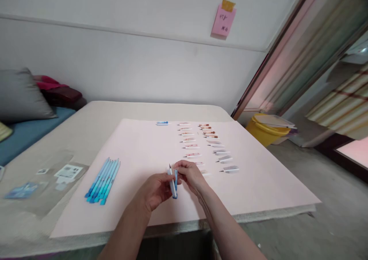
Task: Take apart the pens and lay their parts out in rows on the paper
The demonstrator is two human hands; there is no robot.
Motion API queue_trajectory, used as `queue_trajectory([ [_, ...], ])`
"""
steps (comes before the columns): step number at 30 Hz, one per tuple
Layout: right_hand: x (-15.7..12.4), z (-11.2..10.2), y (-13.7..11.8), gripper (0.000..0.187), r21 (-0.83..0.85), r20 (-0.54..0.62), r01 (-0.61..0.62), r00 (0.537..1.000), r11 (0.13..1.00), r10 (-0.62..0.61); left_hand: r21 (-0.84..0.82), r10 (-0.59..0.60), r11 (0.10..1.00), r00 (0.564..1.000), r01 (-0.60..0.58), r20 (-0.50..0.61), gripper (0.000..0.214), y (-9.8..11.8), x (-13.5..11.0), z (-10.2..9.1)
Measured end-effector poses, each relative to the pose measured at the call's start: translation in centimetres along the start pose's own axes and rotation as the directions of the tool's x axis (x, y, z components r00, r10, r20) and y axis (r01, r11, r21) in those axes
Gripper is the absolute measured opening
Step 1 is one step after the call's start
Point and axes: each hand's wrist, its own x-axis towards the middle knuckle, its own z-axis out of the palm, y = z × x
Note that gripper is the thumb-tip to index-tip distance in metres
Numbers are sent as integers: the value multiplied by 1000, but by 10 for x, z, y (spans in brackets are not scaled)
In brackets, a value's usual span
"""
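Observation:
My left hand (159,189) is closed round a slim white pen (172,185), which stands tilted with its dark tip pointing away from me. Alongside the pen runs a narrow blue piece (176,179), and a blue end shows at the bottom. The fingers of my right hand (188,172) pinch at the top of this blue piece; what else they hold is hidden. To the left lies a bundle of several blue and turquoise pens (103,181), side by side. Right of my hands, white pens with patterned pieces beside them (192,155) lie in two columns, partly covered by my right hand.
Pink-white paper (138,145) covers much of the table. A blue-and-white pair (162,123) lies at its far edge. Clear plastic packaging (66,175) with labels is at the left. A yellow bucket (263,131) stands on the floor beyond the right edge.

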Motion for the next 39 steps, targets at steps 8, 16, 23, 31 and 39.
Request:
queue_trajectory([
  [8, 4, -15, -18, 5, -170, 125, -28, 991, 985, 50, 25, -28, 999, 999, 29, -20, 19, 2, 7, 4],
  [16, 5, -15, -18, 11, -240, 106, 40, 994, 970, -15, 39, -23, 999, 1000, 24, -21, 16, -1, 7, -1],
  [23, -1, -11, -25, 14, -229, 111, 87, 992, 970, -63, 49, -7, 999, 999, 9, -38, 16, 5, 1, -2],
  [31, -19, 6, -19, 15, -341, -25, -74, 997, 937, 70, -40, 190, 980, 976, -195, -110, 14, 20, -3, -6],
  [39, -32, 28, 1, 26, -92, 3, -212, 977, 973, 213, 12, 282, 960, 957, -281, -75, 10, 17, -7, -2],
])
